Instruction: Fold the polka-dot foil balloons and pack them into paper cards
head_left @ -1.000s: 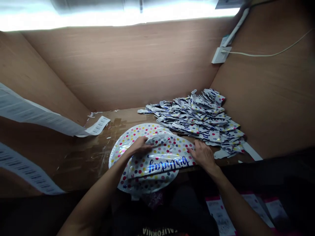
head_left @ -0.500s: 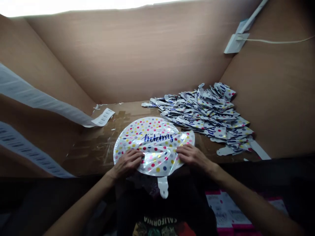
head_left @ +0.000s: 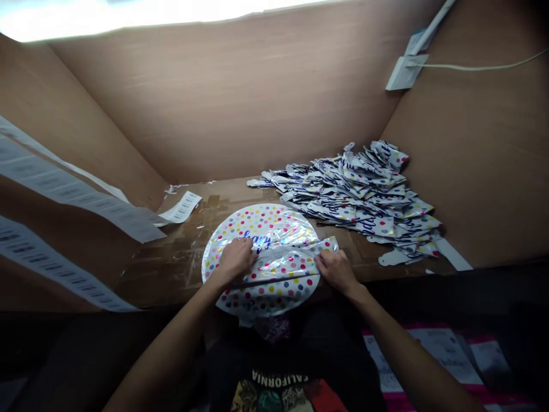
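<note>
On my head view the dotted foil balloon (head_left: 289, 263) lies partly folded over a round dotted sheet (head_left: 253, 217) at the front edge of the bench (head_left: 171, 266). My right hand (head_left: 337, 272) has a narrow grip, pinching the balloon's right end, while my left hand (head_left: 237, 258) curls on its left part, and I cannot tell whether that grip closes on foil. Farther out I see a heap of folded balloons (head_left: 355, 197) toward the back right corner and barcode strips (head_left: 77, 183) at left.

Your brown, taped bench (head_left: 167, 260) carries round dotted foils (head_left: 283, 260) in front, a heap of folded foils (head_left: 355, 197) at right and a barcode strip (head_left: 186, 207) end at left.
</note>
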The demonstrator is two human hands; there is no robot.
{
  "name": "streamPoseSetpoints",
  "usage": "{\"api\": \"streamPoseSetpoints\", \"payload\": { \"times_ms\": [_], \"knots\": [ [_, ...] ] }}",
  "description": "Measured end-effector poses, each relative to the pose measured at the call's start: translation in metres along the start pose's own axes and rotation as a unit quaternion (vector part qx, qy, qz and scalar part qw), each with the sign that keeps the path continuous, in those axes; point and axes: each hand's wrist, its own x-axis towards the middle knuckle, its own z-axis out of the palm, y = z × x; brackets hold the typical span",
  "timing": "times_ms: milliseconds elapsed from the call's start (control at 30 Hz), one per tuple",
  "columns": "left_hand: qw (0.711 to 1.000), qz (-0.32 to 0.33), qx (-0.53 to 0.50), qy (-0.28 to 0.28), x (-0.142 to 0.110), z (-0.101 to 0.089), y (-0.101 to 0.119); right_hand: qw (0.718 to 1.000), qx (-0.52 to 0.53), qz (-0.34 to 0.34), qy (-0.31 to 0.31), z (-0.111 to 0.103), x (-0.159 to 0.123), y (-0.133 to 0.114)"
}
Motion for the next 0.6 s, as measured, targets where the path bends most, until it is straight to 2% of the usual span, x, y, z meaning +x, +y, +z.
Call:
{"api": "streamPoseSetpoints", "payload": {
  "times_ms": [33,67,167,233,300,367,400,433,500,567,600],
  "knots": [
    [0.999,0.024,-0.010,0.023,0.011,-0.003,0.010,1.000,0.001,0.002,-0.001,0.000,-0.001,0.000],
    [0.998,0.042,-0.036,0.012,0.023,-0.004,0.019,1.000,0.005,0.005,-0.003,0.000,-0.002,0.001],
    [0.983,0.045,-0.136,-0.118,0.050,-0.006,0.040,0.999,0.029,0.020,-0.001,-0.005,-0.009,0.005],
    [0.965,0.056,-0.195,-0.166,0.056,-0.008,0.045,0.994,0.067,0.057,0.058,-0.010,-0.015,0.005],
    [0.932,0.089,-0.307,-0.170,0.048,-0.011,0.044,0.967,0.133,0.131,0.175,-0.016,-0.021,-0.001],
    [0.860,0.102,-0.475,-0.159,0.031,-0.011,0.044,0.905,0.256,0.222,0.259,-0.022,-0.020,-0.015],
    [0.818,0.095,-0.548,-0.144,0.019,-0.010,0.045,0.866,0.347,0.257,0.252,-0.024,-0.017,-0.025],
    [0.785,0.079,-0.602,-0.123,0.007,-0.008,0.047,0.823,0.450,0.277,0.207,-0.026,-0.013,-0.036],
    [0.743,0.040,-0.664,-0.080,-0.016,-0.004,0.054,0.723,0.635,0.268,0.040,-0.030,-0.001,-0.056],
    [0.729,-0.003,-0.684,-0.037,-0.034,0.000,0.062,0.637,0.730,0.228,-0.101,-0.033,0.011,-0.070],
    [0.724,-0.026,-0.689,-0.016,-0.041,0.002,0.065,0.611,0.751,0.213,-0.129,-0.034,0.015,-0.073]
  ]
}}
